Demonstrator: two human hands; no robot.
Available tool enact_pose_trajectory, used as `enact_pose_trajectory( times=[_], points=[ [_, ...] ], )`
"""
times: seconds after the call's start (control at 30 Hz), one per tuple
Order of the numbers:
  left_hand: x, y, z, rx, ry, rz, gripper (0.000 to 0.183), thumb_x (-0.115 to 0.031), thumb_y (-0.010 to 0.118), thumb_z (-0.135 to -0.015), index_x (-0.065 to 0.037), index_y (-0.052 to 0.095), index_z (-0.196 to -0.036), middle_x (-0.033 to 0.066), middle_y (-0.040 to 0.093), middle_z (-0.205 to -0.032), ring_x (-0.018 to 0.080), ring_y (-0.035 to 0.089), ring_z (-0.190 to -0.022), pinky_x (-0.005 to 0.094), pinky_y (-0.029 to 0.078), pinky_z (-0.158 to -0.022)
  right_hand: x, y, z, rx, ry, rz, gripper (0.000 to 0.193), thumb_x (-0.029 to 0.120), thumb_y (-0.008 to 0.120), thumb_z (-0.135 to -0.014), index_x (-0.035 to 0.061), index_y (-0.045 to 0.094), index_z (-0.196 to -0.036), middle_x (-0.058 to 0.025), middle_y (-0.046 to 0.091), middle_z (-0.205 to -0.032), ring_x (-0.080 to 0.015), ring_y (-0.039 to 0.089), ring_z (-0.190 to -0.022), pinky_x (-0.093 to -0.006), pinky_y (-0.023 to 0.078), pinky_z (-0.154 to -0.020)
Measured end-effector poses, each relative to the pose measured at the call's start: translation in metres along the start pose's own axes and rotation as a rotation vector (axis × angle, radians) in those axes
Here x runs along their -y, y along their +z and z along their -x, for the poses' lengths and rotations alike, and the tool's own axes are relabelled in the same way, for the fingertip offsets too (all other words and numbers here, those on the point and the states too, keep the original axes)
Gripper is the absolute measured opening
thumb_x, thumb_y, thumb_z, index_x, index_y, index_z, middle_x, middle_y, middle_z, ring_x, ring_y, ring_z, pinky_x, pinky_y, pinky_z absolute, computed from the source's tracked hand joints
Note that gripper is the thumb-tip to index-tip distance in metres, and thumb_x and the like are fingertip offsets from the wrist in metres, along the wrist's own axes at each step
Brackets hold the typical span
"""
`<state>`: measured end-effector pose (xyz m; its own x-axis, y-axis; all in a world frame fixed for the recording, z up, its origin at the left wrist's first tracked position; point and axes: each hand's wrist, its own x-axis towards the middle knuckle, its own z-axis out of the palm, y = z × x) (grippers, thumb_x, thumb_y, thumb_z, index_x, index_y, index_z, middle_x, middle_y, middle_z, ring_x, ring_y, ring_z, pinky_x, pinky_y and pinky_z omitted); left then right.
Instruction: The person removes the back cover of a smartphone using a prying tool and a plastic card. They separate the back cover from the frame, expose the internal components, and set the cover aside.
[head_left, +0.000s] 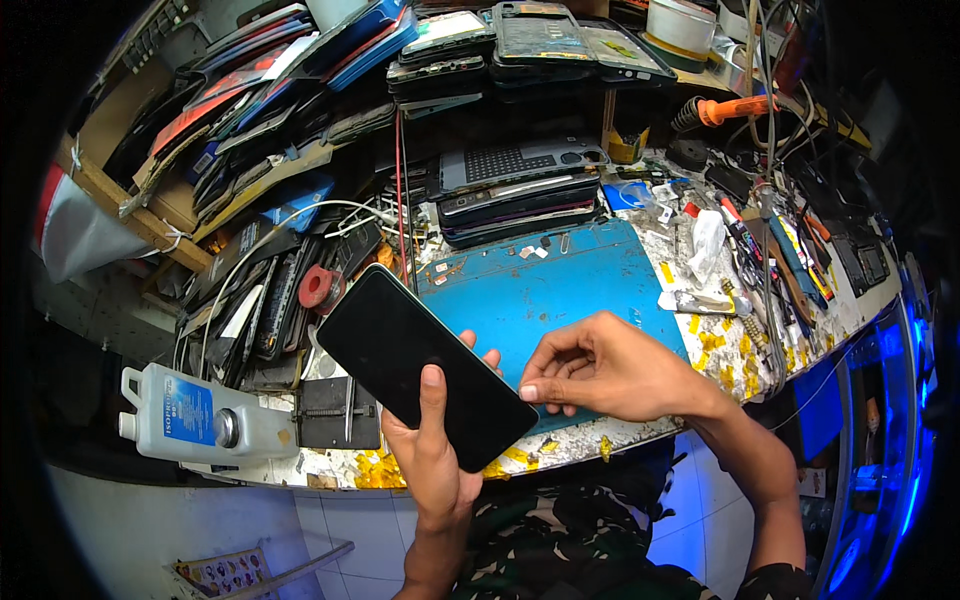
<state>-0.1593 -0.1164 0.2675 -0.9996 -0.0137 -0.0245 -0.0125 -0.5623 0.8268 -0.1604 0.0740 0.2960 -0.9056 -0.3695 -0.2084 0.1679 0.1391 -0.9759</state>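
Note:
A black smartphone [425, 360] with a dark screen and a thin pale edge is tilted above the near side of the blue work mat [560, 290]. My left hand [432, 450] grips it from below, thumb along the screen's near edge and fingertips showing past the far edge. At the phone's right edge, close to its lower corner, my right hand [620, 370] is closed in a pinch, thumb tip at the rim. Whatever lies between those fingers, if anything, is hidden.
Stacked phone shells [520, 200] stand behind the mat. A white plastic jug [205, 420] sits at left, near a red tape spool [320, 287] and tweezers [349, 410]. Pens and tools [750, 250] crowd the right. An orange-handled soldering iron [735, 110] rests at back right.

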Motion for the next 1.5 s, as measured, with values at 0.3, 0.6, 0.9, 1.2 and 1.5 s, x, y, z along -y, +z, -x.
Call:
enact_pose_trajectory(
  times=[0.3,0.6,0.9,1.2,1.5],
  points=[
    [-0.001,-0.003,-0.001,-0.002,-0.048,-0.011,0.042,-0.016,0.058,-0.100,0.001,0.043,-0.135,0.0265,0.061,-0.119,0.0350,0.068,-0.099,0.0432,0.061,-0.079,0.003,-0.006,0.002,0.071,0.039,-0.049,0.018,0.011,0.060,-0.098,-0.0066,0.060,-0.098,-0.0143,0.071,-0.087,-0.0148,0.069,-0.079,-0.0254,0.056,-0.073],
    [-0.004,-0.005,0.001,-0.024,-0.059,-0.023,0.042,-0.018,0.058,-0.100,0.002,0.044,-0.134,0.0267,0.061,-0.119,0.0354,0.069,-0.097,0.0431,0.061,-0.078,-0.007,-0.017,0.000,0.171,0.074,-0.251,0.023,0.015,0.055,-0.101,-0.0083,0.054,-0.102,-0.0229,0.070,-0.099,-0.0220,0.072,-0.091,-0.0284,0.058,-0.084],
    [-0.016,-0.023,0.015,-0.194,-0.004,0.066,0.047,-0.026,0.058,-0.100,-0.003,0.041,-0.138,0.0217,0.061,-0.122,0.0309,0.069,-0.097,0.0416,0.060,-0.081,0.004,-0.032,-0.027,0.170,0.161,-0.097,0.025,0.012,0.059,-0.098,-0.0123,0.060,-0.105,-0.0224,0.070,-0.102,-0.0201,0.071,-0.089,-0.0273,0.059,-0.084],
    [-0.022,-0.038,0.039,-0.329,0.051,0.095,0.052,-0.046,0.054,-0.099,-0.003,0.054,-0.129,0.0125,0.071,-0.096,0.0186,0.071,-0.077,0.0306,0.063,-0.069,0.019,-0.002,-0.116,-0.006,-0.104,0.631,0.019,0.015,0.067,-0.090,-0.0032,0.072,-0.091,-0.0139,0.072,-0.079,-0.0196,0.069,-0.073,-0.0347,0.054,-0.069],
    [-0.024,-0.050,0.042,-0.228,-0.038,0.339,0.055,-0.051,0.054,-0.098,-0.006,0.055,-0.130,0.0123,0.071,-0.088,0.0188,0.071,-0.073,0.0317,0.063,-0.066,0.002,0.024,-0.150,-0.117,-0.462,0.761,0.018,0.016,0.071,-0.087,-0.0005,0.073,-0.094,-0.0207,0.070,-0.079,-0.0310,0.070,-0.072,-0.0393,0.053,-0.066]
  ],
)
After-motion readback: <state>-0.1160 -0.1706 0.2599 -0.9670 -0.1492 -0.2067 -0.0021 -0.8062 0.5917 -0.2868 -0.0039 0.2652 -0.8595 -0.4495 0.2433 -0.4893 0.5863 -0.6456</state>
